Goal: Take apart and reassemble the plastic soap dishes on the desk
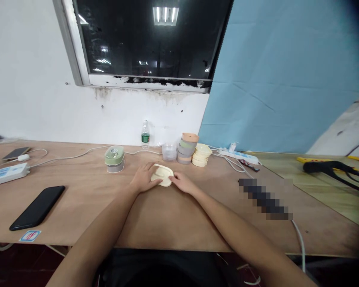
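A cream-coloured lid (pixel 163 173), roundish with a raised rim, is held just over the middle of the table between both hands. My left hand (pixel 144 177) grips its left side, thumb along the near edge and fingers at the far edge. On the right edge, my right hand (pixel 182 182) pinches it with the thumb on top; its other fingers are partly hidden. Behind the lid stand a clear plastic cup (pixel 169 152), a tilted stack of coloured containers (pixel 186 150) and a pile of similar cream lids (pixel 201 155).
To the left stands a grey container with a green lid (pixel 114 158). A water bottle (pixel 145 137) is by the wall. A black phone (pixel 38 207) lies front left. Power strips (pixel 239 155) with white cables run along the back. A pixelated dark object (pixel 265 198) lies right.
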Tool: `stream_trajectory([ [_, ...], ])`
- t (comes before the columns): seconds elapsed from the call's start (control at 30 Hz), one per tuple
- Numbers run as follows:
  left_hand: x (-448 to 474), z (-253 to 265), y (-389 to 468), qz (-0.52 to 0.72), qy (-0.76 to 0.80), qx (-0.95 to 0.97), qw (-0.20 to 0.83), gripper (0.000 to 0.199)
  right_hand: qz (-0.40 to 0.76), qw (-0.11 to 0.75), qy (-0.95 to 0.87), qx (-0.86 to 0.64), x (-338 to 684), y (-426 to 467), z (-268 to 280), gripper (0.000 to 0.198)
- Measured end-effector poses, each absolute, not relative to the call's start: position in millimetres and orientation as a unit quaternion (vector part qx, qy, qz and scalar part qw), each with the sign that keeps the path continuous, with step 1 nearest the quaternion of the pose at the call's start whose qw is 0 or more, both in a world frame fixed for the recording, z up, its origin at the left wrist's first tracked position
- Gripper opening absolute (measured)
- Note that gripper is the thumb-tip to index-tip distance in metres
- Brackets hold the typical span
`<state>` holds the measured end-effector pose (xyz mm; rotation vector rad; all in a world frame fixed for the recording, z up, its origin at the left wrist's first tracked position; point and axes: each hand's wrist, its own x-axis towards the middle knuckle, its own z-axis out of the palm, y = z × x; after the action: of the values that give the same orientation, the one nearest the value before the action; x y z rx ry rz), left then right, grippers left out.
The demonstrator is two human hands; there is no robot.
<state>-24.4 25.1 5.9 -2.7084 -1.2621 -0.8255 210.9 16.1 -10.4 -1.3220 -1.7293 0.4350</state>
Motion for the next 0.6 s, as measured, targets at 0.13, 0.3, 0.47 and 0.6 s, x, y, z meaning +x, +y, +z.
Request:
stream_trajectory([
  [0.13,-26,-6,34,-0.17,-0.427,-0.888,-0.035,0.071,0.104,0.314,-0.736,-0.59,222,19,-7,0.032],
  [0.3,-27,-7,35,-0.17,-0.427,-0.887,-0.036,0.073,0.008,0.418,-0.65,-0.635,247,41,36,0.025],
  [0.47,-27,-6,34,-0.187,-0.423,-0.886,-0.044,0.07,-0.066,0.434,-0.607,-0.663,278,85,85,0.048],
  [0.6,-29,-7,34,-0.216,-0.418,-0.88,-0.064,0.069,-0.076,0.367,-0.643,-0.668,294,113,98,0.054],
])
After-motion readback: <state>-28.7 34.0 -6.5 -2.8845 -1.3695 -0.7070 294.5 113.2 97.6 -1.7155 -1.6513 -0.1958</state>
